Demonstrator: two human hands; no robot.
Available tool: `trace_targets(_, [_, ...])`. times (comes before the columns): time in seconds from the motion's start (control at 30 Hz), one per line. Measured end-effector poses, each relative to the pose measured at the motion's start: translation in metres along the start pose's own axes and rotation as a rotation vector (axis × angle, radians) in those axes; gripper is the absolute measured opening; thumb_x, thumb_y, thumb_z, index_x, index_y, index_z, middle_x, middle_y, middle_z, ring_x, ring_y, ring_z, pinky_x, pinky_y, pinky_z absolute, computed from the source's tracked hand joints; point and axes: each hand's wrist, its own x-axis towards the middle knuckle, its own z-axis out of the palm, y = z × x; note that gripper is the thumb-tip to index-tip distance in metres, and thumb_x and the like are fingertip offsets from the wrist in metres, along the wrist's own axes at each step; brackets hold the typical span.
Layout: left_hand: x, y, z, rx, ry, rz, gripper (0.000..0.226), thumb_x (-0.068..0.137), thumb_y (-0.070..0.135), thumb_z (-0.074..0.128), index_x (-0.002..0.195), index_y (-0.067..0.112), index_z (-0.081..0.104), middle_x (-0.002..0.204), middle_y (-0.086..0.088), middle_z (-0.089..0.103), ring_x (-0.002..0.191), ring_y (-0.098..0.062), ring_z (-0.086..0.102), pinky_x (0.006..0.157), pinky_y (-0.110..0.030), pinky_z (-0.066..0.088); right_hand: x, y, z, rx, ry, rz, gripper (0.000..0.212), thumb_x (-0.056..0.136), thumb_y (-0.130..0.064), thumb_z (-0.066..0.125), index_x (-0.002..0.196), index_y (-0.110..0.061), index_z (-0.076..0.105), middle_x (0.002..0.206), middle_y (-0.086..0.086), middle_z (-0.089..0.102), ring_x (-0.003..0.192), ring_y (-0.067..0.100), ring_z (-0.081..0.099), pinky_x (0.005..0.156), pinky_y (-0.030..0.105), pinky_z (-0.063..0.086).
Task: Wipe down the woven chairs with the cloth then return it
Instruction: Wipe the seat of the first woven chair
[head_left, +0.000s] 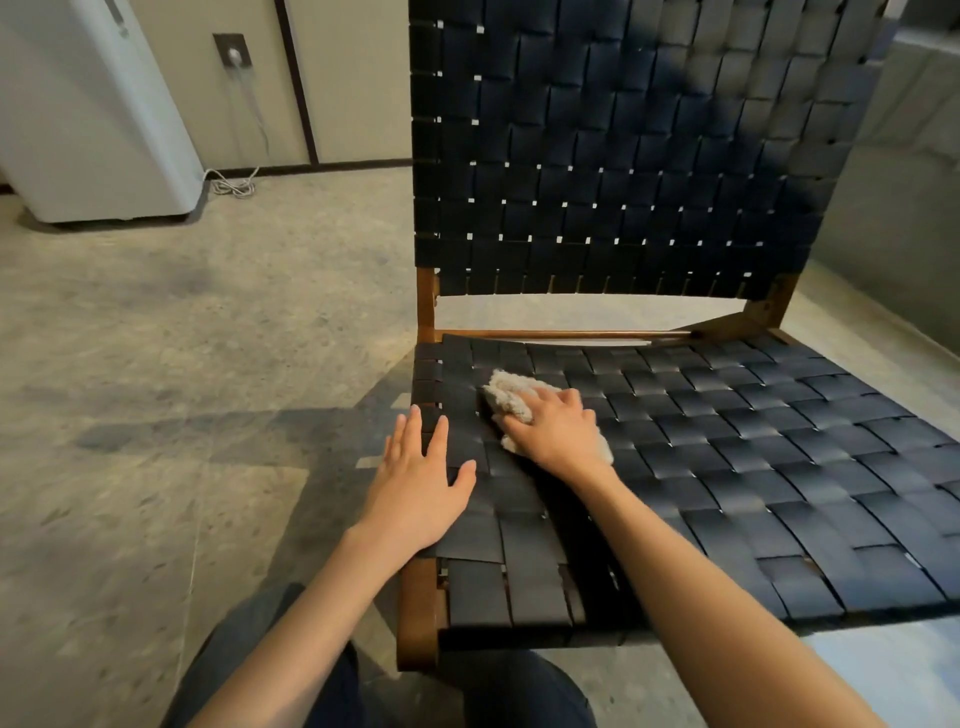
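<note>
A chair with a black woven seat and backrest on a brown wooden frame fills the right of the view. A small beige fluffy cloth lies on the seat near its left edge. My right hand presses down on the cloth with fingers spread over it. My left hand lies flat on the seat's left edge, fingers straight, holding nothing.
A white appliance stands at the back left with a coiled cord on the floor beside it. A wall socket plate sits on the beige wall. Grey stone floor spreads left of the chair. My dark-trousered knees are below.
</note>
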Motion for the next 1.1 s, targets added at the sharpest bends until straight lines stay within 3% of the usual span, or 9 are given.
trace_targets(0.1, [0.007,0.007,0.004,0.109,0.019,0.042,0.062,0.097,0.056,0.021,0.151,0.03,0.004,0.157,-0.012,-0.014,0.144,-0.028,-0.016,0.114,-0.04,-0.009,-0.008,0.059,-0.013,-0.078,0.018,0.153,0.054,0.093,-0.052,0.041,0.14,-0.025,0.043,0.147,0.004,0.04,0.13,0.03,0.029,0.1,0.045,0.028])
trace_targets(0.2, [0.012,0.011,0.007,0.145,0.035,0.067,0.058,0.097,0.057,0.019,0.15,0.037,0.007,0.158,-0.01,-0.01,0.145,-0.026,-0.013,0.114,-0.039,-0.007,-0.015,0.101,-0.026,-0.134,0.054,0.284,0.056,0.09,-0.052,0.047,0.138,-0.022,0.044,0.145,0.006,0.041,0.129,0.031,0.029,0.1,0.045,0.028])
trace_targets(0.33, [0.01,0.009,0.007,0.099,0.036,0.064,0.056,0.098,0.055,0.021,0.15,0.037,0.009,0.159,-0.004,-0.007,0.146,-0.022,-0.01,0.115,-0.037,-0.003,-0.018,0.102,-0.029,-0.11,0.036,0.326,0.054,0.091,-0.051,0.044,0.136,-0.022,0.047,0.142,0.009,0.043,0.128,0.032,0.029,0.103,0.047,0.026])
trace_targets(0.5, [-0.009,0.005,0.004,-0.109,0.045,0.02,0.064,0.1,0.045,0.03,0.152,0.02,0.001,0.159,0.0,-0.008,0.145,-0.015,-0.012,0.116,-0.033,0.002,-0.021,0.033,-0.012,0.021,-0.034,0.066,0.052,0.089,-0.048,0.043,0.138,-0.03,0.046,0.141,0.006,0.048,0.124,0.031,0.034,0.104,0.044,0.031])
trace_targets(0.67, [-0.037,0.003,0.003,-0.262,0.055,-0.017,0.067,0.1,0.041,0.031,0.151,0.016,-0.005,0.159,0.003,-0.013,0.144,-0.01,-0.013,0.115,-0.03,0.002,-0.019,-0.061,0.0,0.253,-0.077,-0.135,0.05,0.093,-0.042,0.041,0.141,-0.028,0.043,0.141,0.006,0.047,0.127,0.031,0.032,0.106,0.047,0.029])
trace_targets(0.83, [-0.054,0.002,0.003,-0.288,0.058,-0.041,0.069,0.099,0.044,0.031,0.151,0.016,-0.004,0.159,0.001,-0.011,0.146,-0.013,-0.007,0.116,-0.033,0.006,-0.039,-0.067,-0.001,0.274,-0.063,-0.258,0.056,0.086,-0.049,0.035,0.14,-0.032,0.042,0.139,0.001,0.048,0.12,0.028,0.035,0.096,0.041,0.032])
trace_targets(0.97, [-0.053,0.003,0.003,-0.133,0.013,-0.061,0.072,0.098,0.05,0.028,0.151,0.015,-0.006,0.158,-0.005,-0.016,0.145,-0.019,-0.013,0.117,-0.037,0.006,-0.05,-0.026,0.0,0.08,-0.064,-0.167,0.057,0.089,-0.056,0.035,0.14,-0.031,0.04,0.141,0.003,0.045,0.124,0.029,0.032,0.097,0.045,0.031])
trace_targets(1.1, [-0.044,0.014,0.004,0.077,0.032,0.016,0.068,0.098,0.053,0.022,0.152,0.019,0.0,0.158,-0.01,-0.011,0.145,-0.026,-0.013,0.117,-0.041,0.005,-0.052,0.046,-0.016,-0.094,-0.067,0.099,0.061,0.09,-0.06,0.033,0.139,-0.024,0.043,0.145,0.004,0.04,0.128,0.031,0.029,0.101,0.048,0.027])
